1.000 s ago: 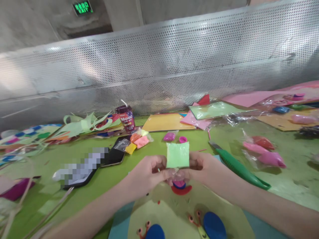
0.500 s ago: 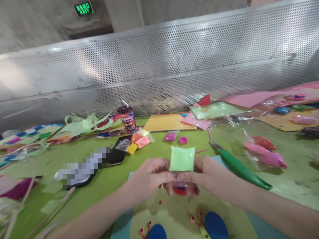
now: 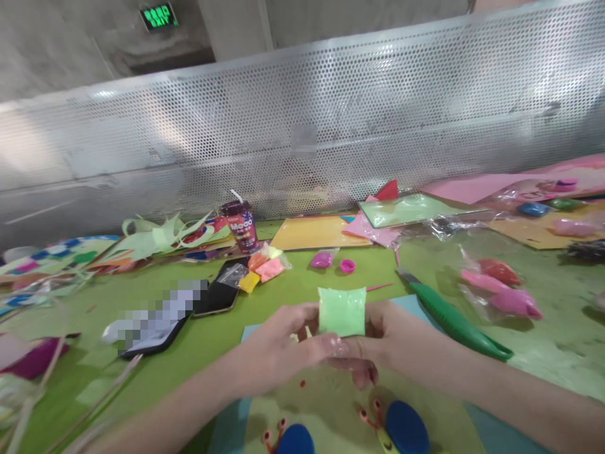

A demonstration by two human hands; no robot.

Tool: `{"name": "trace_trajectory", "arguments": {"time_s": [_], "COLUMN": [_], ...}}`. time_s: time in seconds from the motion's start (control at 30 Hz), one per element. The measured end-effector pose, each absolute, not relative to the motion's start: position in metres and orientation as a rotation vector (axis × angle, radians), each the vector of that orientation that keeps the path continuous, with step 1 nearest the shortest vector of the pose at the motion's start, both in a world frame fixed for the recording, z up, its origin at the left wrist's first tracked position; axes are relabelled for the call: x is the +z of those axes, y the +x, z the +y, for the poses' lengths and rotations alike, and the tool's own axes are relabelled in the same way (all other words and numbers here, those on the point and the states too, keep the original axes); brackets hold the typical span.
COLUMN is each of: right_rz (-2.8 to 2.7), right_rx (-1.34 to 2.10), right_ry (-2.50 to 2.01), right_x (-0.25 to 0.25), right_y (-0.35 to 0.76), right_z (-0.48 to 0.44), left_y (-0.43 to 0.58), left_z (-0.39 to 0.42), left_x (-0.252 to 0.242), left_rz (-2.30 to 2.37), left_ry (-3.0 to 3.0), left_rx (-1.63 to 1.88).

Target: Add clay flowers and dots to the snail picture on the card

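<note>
Both hands pinch a small packet of light green modelling clay [image 3: 342, 310] upright in front of me. My left hand [image 3: 289, 343] grips its lower left side, the thumb across the bottom edge. From the other side my right hand [image 3: 387, 340] holds the lower right part, its thumb meeting the left one and its fingers curled behind. Below the hands lies a yellow sheet on blue card [image 3: 326, 410]. Two clay snails rest there, one with a blue shell [image 3: 407, 426] at right, the other with a blue shell [image 3: 295, 439] cut off by the lower frame edge.
Green-handled tweezers [image 3: 458, 321] lie right of my hands. Beyond are a pink ring [image 3: 347, 266], a purple clay packet [image 3: 322, 259], coloured clay packets [image 3: 270, 269], a black phone [image 3: 218, 296] and a drink cup [image 3: 242, 227]. A perforated metal panel [image 3: 302, 126] stands behind the table.
The green packet and both hands have come slightly down and to the left. The red and blue round thing seen beneath my fingers before is now hidden.
</note>
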State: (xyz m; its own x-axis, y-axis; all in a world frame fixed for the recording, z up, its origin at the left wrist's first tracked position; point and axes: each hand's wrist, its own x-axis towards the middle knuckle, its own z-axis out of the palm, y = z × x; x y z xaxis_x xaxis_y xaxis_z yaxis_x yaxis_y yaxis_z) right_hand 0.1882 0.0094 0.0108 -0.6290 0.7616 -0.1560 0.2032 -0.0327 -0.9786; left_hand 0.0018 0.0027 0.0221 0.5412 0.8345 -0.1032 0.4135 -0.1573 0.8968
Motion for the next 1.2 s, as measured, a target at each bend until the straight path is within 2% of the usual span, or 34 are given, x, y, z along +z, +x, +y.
{"name": "trace_trajectory", "arguments": {"time_s": [0.27,0.53,0.97,1.2], "right_rz": [-1.91,-2.119,-2.071,-2.043], "right_rx": [1.731,1.468,1.47,1.338], "right_ry": [-0.813,-1.111,-1.063,-1.057], "right_x": [0.013,0.013,0.012,0.017], "right_y": [0.187,0.191,0.19,0.189], "right_z": [0.007,0.007,0.005,0.002], "left_y": [0.001,0.0,0.001,0.0], "left_z": [0.001,0.002,-0.001,-0.006], "left_x": [0.017,0.014,0.013,0.019], "left_rz": [1.008,1.011,1.015,1.101], "left_ry": [1.791,1.77,1.639,1.744], "left_rx": [0.521,0.541,0.537,0.562]}}
